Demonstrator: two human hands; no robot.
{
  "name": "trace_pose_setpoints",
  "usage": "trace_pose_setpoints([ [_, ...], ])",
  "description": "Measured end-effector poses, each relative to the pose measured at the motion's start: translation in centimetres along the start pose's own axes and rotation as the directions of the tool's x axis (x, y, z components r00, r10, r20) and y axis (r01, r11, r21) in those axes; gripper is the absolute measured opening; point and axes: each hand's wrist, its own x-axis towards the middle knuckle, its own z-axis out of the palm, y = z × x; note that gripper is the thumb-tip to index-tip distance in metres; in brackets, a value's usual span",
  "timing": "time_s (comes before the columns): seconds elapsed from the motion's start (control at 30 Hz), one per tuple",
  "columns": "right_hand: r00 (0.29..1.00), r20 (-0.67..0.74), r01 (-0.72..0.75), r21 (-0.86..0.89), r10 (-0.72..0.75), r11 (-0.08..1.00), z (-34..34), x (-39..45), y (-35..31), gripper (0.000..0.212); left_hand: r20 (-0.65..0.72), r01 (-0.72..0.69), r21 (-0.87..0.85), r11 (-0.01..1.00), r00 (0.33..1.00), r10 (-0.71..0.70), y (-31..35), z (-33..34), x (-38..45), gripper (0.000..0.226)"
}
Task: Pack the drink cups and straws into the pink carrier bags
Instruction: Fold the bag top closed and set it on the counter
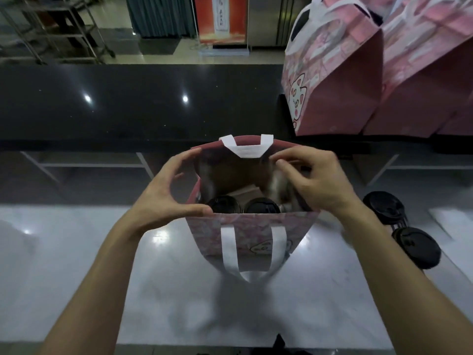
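An open pink carrier bag [252, 234] with white handles stands on the grey worktop in front of me. Two black-lidded drink cups [258, 206] sit side by side inside it at the near wall. My left hand [169, 193] spans the bag's left rim, thumb on the near edge and fingers at the far corner. My right hand [314, 180] reaches over the right rim, its curled fingers inside the bag; what they hold is blurred. Two more black-lidded cups [416, 247] stand on the worktop to the right. No straws show clearly.
Pink carrier bags [340, 80] with a cat print stand on the raised black counter [128, 103] at the back right. The grey worktop [179, 290] stretches around the open bag. Beyond the counter are a floor, a metal rack and a standing banner.
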Motion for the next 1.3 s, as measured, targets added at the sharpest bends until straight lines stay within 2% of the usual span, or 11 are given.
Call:
trace_pose_setpoints([
  [0.07,0.983,-0.177,-0.022,0.182,0.055,0.983,-1.3,-2.6,1.3,0.017,0.037,0.026,-0.014,1.000,0.999,-0.026,-1.1,-0.7,-0.6,0.132],
  [0.1,0.975,-0.195,-0.054,0.247,0.105,0.967,-1.8,-3.9,2.2,0.021,0.059,0.054,-0.007,0.998,0.997,-0.054,-1.6,-0.9,-0.9,0.136],
  [0.17,0.977,-0.074,-0.159,0.357,0.198,0.920,-2.4,-6.0,4.3,0.037,0.108,0.123,0.017,0.992,0.986,-0.124,-2.5,-0.8,-1.2,0.142],
  [0.23,0.956,0.164,-0.290,0.402,0.244,0.868,-2.4,-7.0,6.1,0.048,0.152,0.167,0.034,0.985,0.974,-0.170,-3.2,-0.4,-0.8,0.141],
  [0.33,0.881,0.384,-0.390,0.255,0.278,0.884,-1.8,-6.2,8.0,0.065,0.226,0.191,-0.013,0.982,0.957,-0.183,-3.9,-0.1,0.4,0.136],
  [0.57,0.811,0.551,-0.322,0.141,0.196,0.936,-1.7,-0.4,9.8,0.087,0.265,0.190,-0.197,0.962,0.955,-0.135,-4.8,-0.9,3.3,0.096],
  [0.77,0.845,0.517,-0.254,0.162,0.137,0.954,-1.5,2.0,10.6,0.082,0.192,0.205,-0.192,0.960,0.967,-0.168,-4.8,-1.3,4.6,0.082],
  [0.93,0.917,0.385,-0.183,0.165,0.107,0.969,-1.1,2.1,10.9,0.079,0.083,0.171,-0.184,0.968,0.984,-0.158,-5.3,-0.9,4.6,0.067],
  [1.03,0.940,0.332,-0.143,0.186,0.075,0.972,-0.7,1.3,10.9,0.067,-0.007,0.144,-0.158,0.977,0.989,-0.147,-5.2,-0.1,3.9,0.063],
  [1.2,0.968,0.165,-0.225,0.233,0.190,0.946,0.7,-0.3,11.0,0.061,-0.189,0.087,-0.081,0.993,0.977,-0.101,-6.0,1.0,3.3,0.057],
  [1.3,0.978,0.107,-0.198,0.230,0.178,0.953,1.5,-1.4,10.6,0.069,-0.209,0.094,-0.011,0.996,0.973,-0.094,-6.5,1.5,3.5,0.055],
])
